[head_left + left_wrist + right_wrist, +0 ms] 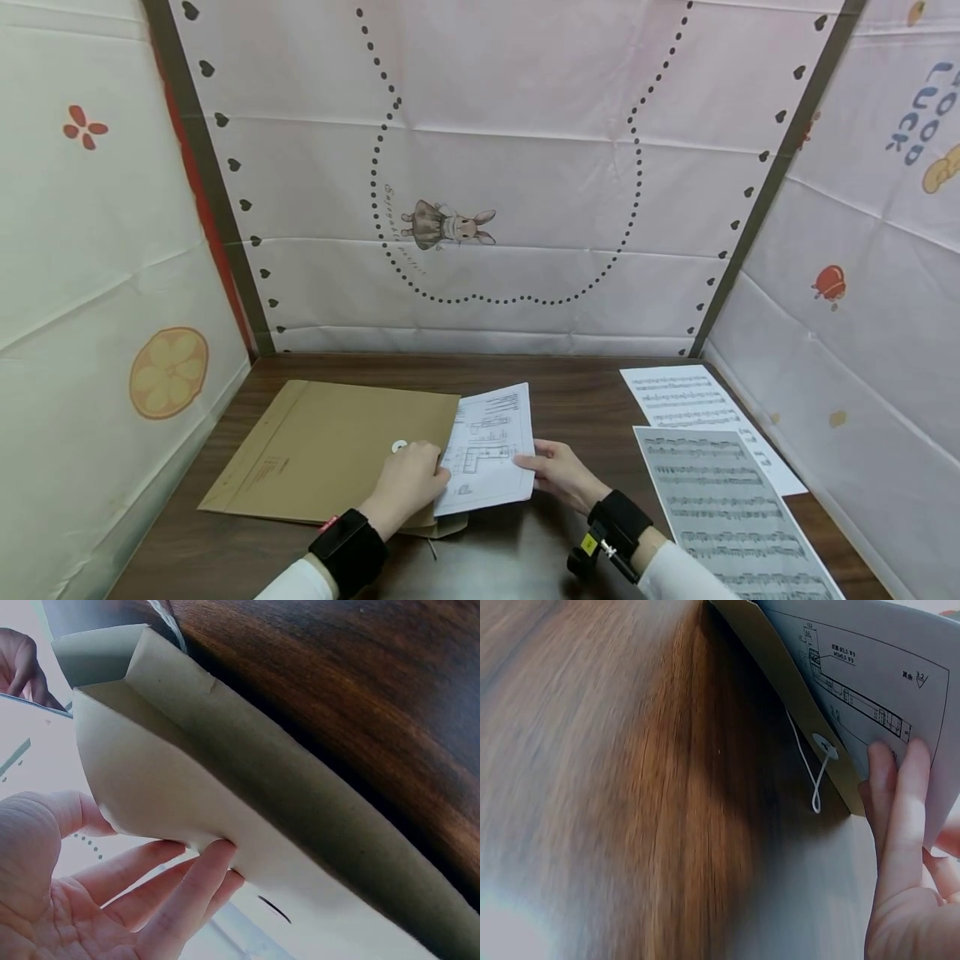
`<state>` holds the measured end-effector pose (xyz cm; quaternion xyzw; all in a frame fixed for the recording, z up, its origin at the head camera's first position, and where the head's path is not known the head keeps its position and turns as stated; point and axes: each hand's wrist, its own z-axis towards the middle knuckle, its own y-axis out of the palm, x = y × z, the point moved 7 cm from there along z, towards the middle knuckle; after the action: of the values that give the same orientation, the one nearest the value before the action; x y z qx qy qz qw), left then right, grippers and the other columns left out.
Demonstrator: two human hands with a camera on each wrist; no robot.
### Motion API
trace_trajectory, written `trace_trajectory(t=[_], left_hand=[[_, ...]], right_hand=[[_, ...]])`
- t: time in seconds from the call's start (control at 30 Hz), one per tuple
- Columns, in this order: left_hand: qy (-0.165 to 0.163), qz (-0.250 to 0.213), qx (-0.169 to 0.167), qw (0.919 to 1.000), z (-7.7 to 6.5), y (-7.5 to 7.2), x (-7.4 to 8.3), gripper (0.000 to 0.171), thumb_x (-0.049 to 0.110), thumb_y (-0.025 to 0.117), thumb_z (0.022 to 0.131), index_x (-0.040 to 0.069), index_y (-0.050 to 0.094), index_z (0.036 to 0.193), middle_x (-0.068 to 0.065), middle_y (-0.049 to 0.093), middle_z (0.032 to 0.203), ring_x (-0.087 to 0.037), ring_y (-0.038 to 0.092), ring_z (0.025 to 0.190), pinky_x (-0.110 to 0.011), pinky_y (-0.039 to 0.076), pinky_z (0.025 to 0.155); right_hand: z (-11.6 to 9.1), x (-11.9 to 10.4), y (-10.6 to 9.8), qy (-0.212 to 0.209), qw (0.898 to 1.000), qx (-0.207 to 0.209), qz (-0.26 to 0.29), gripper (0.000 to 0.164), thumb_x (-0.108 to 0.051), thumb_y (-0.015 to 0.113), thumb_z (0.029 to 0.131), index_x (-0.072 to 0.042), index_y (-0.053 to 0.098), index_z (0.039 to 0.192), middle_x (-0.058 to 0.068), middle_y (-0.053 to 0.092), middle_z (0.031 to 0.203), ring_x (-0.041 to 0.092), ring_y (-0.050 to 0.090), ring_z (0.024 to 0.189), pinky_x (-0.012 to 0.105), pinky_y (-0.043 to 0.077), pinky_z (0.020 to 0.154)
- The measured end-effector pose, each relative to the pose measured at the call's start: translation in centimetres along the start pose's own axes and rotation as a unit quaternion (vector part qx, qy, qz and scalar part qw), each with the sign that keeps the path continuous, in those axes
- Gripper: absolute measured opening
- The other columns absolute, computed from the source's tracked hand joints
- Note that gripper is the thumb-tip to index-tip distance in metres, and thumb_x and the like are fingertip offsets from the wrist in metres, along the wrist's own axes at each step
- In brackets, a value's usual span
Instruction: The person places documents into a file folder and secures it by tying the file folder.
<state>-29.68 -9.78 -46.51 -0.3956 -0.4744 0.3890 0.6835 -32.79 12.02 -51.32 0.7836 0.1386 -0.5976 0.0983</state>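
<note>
A brown kraft file envelope [322, 442] lies at the left of the table, its open side facing right. My left hand [407, 486] grips the upper panel near that opening, beside a white round button [399, 446]. In the left wrist view, the envelope's mouth [225, 772] gapes apart from the lower panel. A sheaf of white papers with line drawings [487, 442] sticks partly out of the mouth; the rest is hidden inside. Its right edge is pinched by my right hand [562, 475], thumb on top and fingers beneath. The flap shows a second button [825, 746] with white string [815, 802].
Two sheets of printed music lie at the right side of the table, the nearer greyish sheet [735, 508] overlapping the farther white sheet [678, 396]. White printed cloth walls [510, 325] enclose the brown wooden table [577, 392] on the left, back and right.
</note>
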Motion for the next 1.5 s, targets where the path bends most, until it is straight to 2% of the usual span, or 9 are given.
trace_trajectory(t=[0.3, 0.6, 0.9, 1.23, 1.5], left_hand=[[-0.002, 0.001, -0.003, 1.0000, 0.1, 0.1, 0.1, 0.043, 0.008, 0.069, 0.080, 0.017, 0.032, 0.059, 0.002, 0.041, 0.063, -0.012, 0.035, 0.058, -0.025, 0.023, 0.049], [-0.001, 0.002, -0.001, 1.0000, 0.1, 0.1, 0.1, 0.042, 0.008, 0.069, 0.080, 0.017, 0.034, 0.059, 0.002, 0.041, 0.063, -0.012, 0.036, 0.057, -0.025, 0.023, 0.049], [-0.008, -0.007, -0.012, 0.9999, 0.2, 0.3, 0.1, 0.043, 0.008, 0.069, 0.082, 0.017, 0.034, 0.059, 0.003, 0.039, 0.062, -0.012, 0.035, 0.055, -0.024, 0.022, 0.049], [0.003, -0.002, -0.001, 1.0000, 0.2, 0.4, 0.2, 0.040, 0.010, 0.070, 0.081, 0.016, 0.038, 0.059, 0.002, 0.042, 0.063, -0.012, 0.038, 0.056, -0.025, 0.026, 0.049], [0.007, 0.012, 0.003, 0.9999, 0.3, 0.5, 0.2, 0.041, 0.010, 0.070, 0.080, 0.017, 0.035, 0.058, 0.002, 0.043, 0.063, -0.012, 0.037, 0.056, -0.026, 0.025, 0.048]], right_hand=[[1.1, 0.2, 2.0, -0.006, 1.000, -0.012, 0.016, 0.044, -0.009, 0.062, 0.101, 0.008, 0.054, 0.141, 0.021, 0.072, 0.126, 0.012, 0.073, 0.094, 0.029, 0.063, 0.081], [2.0, 0.5, 3.0, -0.007, 1.000, -0.014, 0.021, 0.044, -0.007, 0.062, 0.101, 0.008, 0.054, 0.141, 0.022, 0.071, 0.128, 0.013, 0.072, 0.096, 0.029, 0.062, 0.082], [2.4, 0.2, 3.5, -0.021, 1.000, 0.007, -0.014, 0.042, -0.005, 0.063, 0.099, 0.009, 0.057, 0.138, 0.026, 0.070, 0.127, 0.014, 0.072, 0.093, 0.030, 0.063, 0.078], [2.7, -0.1, 4.5, -0.026, 0.999, 0.001, -0.035, 0.039, -0.006, 0.063, 0.099, 0.008, 0.059, 0.136, 0.024, 0.071, 0.124, 0.012, 0.071, 0.090, 0.029, 0.062, 0.076], [2.9, -0.6, 5.3, -0.044, 0.997, 0.013, -0.066, 0.038, -0.002, 0.063, 0.098, 0.011, 0.060, 0.133, 0.029, 0.071, 0.122, 0.017, 0.072, 0.091, 0.035, 0.064, 0.079]])
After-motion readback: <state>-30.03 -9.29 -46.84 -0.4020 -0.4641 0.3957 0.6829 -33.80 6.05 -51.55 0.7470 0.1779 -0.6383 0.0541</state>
